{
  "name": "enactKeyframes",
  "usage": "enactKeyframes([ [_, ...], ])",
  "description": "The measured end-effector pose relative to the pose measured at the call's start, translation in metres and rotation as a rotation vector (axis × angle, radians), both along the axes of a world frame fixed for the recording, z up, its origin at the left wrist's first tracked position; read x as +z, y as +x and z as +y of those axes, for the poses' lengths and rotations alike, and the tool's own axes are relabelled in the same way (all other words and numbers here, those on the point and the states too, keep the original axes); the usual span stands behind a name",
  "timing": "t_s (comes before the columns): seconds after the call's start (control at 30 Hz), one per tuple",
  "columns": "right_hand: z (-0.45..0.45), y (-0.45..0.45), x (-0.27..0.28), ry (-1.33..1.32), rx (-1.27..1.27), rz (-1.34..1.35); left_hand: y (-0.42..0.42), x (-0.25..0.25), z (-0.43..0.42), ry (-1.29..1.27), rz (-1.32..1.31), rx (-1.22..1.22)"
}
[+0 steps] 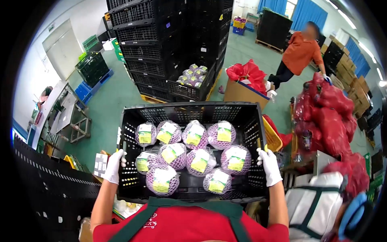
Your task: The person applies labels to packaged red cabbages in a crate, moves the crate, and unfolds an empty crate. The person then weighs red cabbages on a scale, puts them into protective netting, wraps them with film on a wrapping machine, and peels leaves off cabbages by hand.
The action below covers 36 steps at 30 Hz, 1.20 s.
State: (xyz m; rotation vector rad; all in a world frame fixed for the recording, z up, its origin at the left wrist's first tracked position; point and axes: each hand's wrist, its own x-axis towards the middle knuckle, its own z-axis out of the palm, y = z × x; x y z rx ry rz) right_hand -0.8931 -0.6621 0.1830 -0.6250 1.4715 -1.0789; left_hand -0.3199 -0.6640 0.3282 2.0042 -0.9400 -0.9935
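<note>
Between my hands is a black plastic crate (189, 105) with slotted walls, held in front of my body. My left hand (114, 166), in a white glove, grips its left end wall, and my gloved right hand (269, 166) grips the right end. Inside lie several round items in purple mesh nets (172, 155), each with a green, yellow and white label. What the nets wrap cannot be made out exactly. Fingers curled behind the crate's end walls are partly hidden.
Tall stacks of black crates (143, 52) stand ahead, one low crate (185, 90) holding similar netted items. A cardboard box (240, 94) with red bags stands beyond. Red sacks (332, 117) are piled right, near a person in orange (300, 54). A metal table (66, 115) stands left.
</note>
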Motion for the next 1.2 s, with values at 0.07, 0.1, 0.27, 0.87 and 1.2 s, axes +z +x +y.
enactKeyframes([
  [0.07, -0.048, -0.02, -0.001, -0.012, 0.01, -0.038, -0.019, -0.01, -0.029, 0.008, 0.046, 0.071],
  [0.1, -0.07, -0.03, 0.002, 0.006, 0.044, -0.021, -0.033, -0.012, -0.042, 0.007, 0.043, 0.094],
  [0.27, -0.13, -0.03, 0.002, -0.035, 0.104, 0.044, -0.033, -0.027, -0.088, -0.012, 0.11, 0.163],
  [0.87, -0.47, 0.029, -0.026, 0.029, 0.417, 0.262, 0.002, -0.088, -0.296, 0.036, 0.247, 0.41],
  [1.2, -0.725, 0.113, -0.128, 0.0, 0.741, 0.356, -0.068, -0.167, -0.327, -0.133, 0.325, 0.877],
])
